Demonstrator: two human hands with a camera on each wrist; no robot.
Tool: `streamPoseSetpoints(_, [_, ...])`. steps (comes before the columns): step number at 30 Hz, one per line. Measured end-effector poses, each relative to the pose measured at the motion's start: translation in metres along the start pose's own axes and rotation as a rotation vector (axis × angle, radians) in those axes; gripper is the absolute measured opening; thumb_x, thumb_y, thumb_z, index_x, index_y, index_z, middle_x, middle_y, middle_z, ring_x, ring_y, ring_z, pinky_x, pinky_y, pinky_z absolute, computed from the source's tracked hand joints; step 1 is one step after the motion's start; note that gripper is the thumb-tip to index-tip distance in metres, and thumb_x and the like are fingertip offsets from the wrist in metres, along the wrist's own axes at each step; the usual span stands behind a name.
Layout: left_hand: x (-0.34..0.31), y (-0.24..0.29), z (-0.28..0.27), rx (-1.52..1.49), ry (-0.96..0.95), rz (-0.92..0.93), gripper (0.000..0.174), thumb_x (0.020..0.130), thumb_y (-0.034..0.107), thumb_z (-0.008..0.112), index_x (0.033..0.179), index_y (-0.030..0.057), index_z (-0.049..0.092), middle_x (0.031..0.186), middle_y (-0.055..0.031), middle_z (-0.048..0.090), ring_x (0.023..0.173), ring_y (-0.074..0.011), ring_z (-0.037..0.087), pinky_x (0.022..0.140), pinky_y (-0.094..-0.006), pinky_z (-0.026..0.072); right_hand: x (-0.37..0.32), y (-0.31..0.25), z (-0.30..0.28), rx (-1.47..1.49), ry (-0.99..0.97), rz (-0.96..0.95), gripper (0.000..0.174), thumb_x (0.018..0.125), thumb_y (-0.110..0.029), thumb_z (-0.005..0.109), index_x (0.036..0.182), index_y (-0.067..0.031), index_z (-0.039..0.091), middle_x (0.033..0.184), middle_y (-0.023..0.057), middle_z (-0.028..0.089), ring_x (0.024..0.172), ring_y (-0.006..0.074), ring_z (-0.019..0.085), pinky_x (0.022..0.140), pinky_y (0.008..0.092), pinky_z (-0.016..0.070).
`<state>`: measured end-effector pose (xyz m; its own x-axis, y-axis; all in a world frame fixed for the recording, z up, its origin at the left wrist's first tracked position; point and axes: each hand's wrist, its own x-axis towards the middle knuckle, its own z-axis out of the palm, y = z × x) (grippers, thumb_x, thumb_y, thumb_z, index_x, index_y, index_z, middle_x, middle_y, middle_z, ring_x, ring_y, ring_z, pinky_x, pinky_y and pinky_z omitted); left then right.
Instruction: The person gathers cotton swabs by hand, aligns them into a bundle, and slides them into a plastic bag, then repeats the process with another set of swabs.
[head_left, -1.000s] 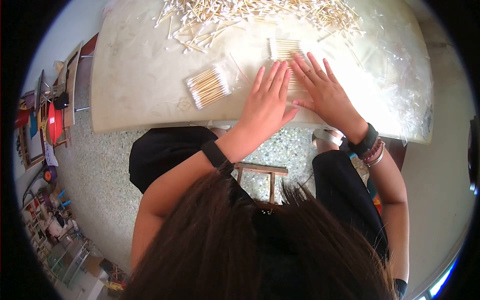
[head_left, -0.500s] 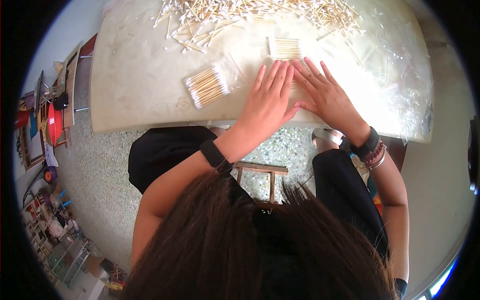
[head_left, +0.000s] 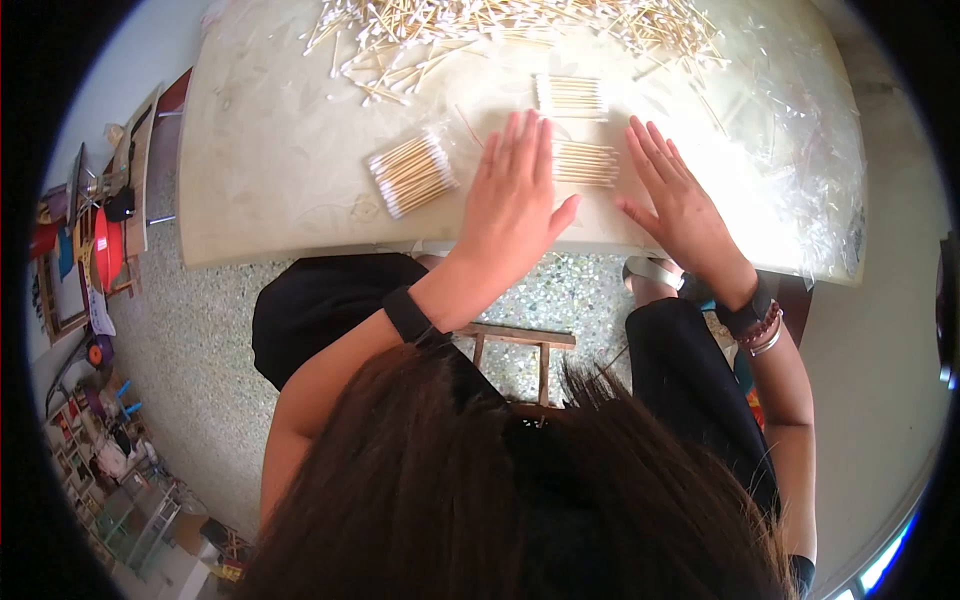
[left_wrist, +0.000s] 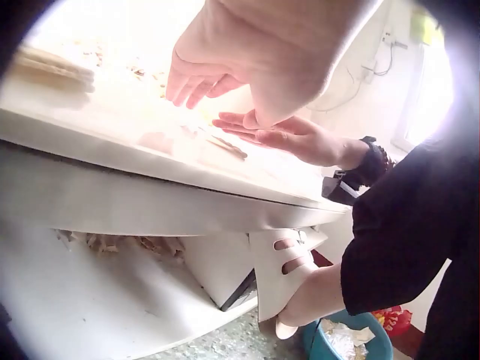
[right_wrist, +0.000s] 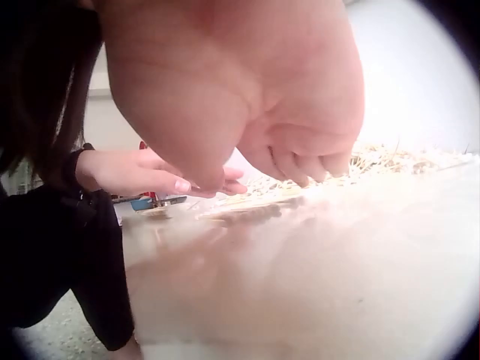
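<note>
A row of cotton swabs [head_left: 585, 163] is flanked on the worktop [head_left: 270, 130] by the left hand [head_left: 510, 195] and right hand [head_left: 680, 205], fingers straight, nothing gripped. One bagged pack [head_left: 413, 172] is seen finished at 9 o'clock; the loose heap [head_left: 480, 25] at 12 o'clock is judged unsorted.

No text, label, brand, number or sign is being shown readably in any view. Nothing legible is being displayed on the swab bundle [head_left: 585, 163] between the left hand [head_left: 510, 200] and the right hand [head_left: 680, 205], nor on the wrapped bundle [head_left: 413, 172] just left of the left hand.
</note>
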<state>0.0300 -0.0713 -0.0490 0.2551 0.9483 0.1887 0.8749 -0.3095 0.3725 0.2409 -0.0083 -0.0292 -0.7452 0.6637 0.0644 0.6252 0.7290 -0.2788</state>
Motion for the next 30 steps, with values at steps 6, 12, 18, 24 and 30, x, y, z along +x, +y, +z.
streamPoseSetpoints(6, [-0.012, -0.001, 0.021, 0.078, -0.017, -0.112, 0.092, 0.082, 0.052, 0.059, 0.138, -0.0135, 0.025, 0.148, -0.0266, 0.02, 0.14, -0.035, 0.018, 0.113, -0.049, 0.0152, -0.011, -0.015, 0.023, -0.153, -0.08, 0.079, 0.101, 0.075, -0.058, 0.054, 0.139, 0.0119, 0.019, 0.148, 0.0263, 0.018, 0.139, 0.0366, 0.02, 0.113, 0.0432, 0.0207])
streamPoseSetpoints(12, [-0.01, 0.004, 0.025, 0.131, -0.029, -0.14, 0.096, 0.081, 0.056, 0.057, 0.137, -0.0145, 0.024, 0.148, -0.0267, 0.018, 0.14, -0.0365, 0.016, 0.113, -0.0491, 0.0133, -0.009, -0.018, 0.026, -0.174, -0.066, 0.032, 0.105, 0.069, -0.063, 0.058, 0.135, 0.0133, 0.029, 0.146, 0.0263, 0.024, 0.138, 0.0351, 0.023, 0.113, 0.0429, 0.0207])
streamPoseSetpoints(18, [-0.011, 0.004, 0.025, 0.113, -0.02, -0.14, 0.095, 0.081, 0.055, 0.057, 0.138, -0.0139, 0.024, 0.149, -0.0262, 0.018, 0.14, -0.0362, 0.016, 0.113, -0.0494, 0.013, -0.007, -0.027, 0.028, -0.203, -0.013, 0.063, 0.103, 0.07, -0.062, 0.058, 0.134, 0.0129, 0.031, 0.145, 0.0261, 0.027, 0.137, 0.0339, 0.025, 0.112, 0.0422, 0.0219])
streamPoseSetpoints(24, [-0.013, 0.004, 0.006, 0.071, -0.047, -0.162, 0.088, 0.08, 0.044, 0.064, 0.138, -0.0114, 0.026, 0.146, -0.0258, 0.025, 0.138, -0.0362, 0.021, 0.112, -0.0495, 0.0159, -0.003, -0.022, 0.014, -0.308, 0.003, 0.05, 0.08, 0.079, -0.043, 0.063, 0.132, 0.0096, 0.037, 0.138, 0.022, 0.039, 0.13, 0.0306, 0.038, 0.107, 0.0395, 0.0332])
streamPoseSetpoints(30, [0.004, -0.008, -0.005, 0.036, -0.048, 0.127, 0.063, 0.08, 0.017, 0.062, 0.131, -0.0111, 0.038, 0.13, -0.0222, 0.045, 0.129, -0.0325, 0.038, 0.108, -0.0394, 0.0305, 0.014, -0.017, 0.002, 0.094, 0.075, -0.074, 0.059, 0.077, -0.015, 0.069, 0.128, 0.0019, 0.046, 0.12, 0.015, 0.054, 0.112, 0.0303, 0.052, 0.092, 0.0365, 0.0462])
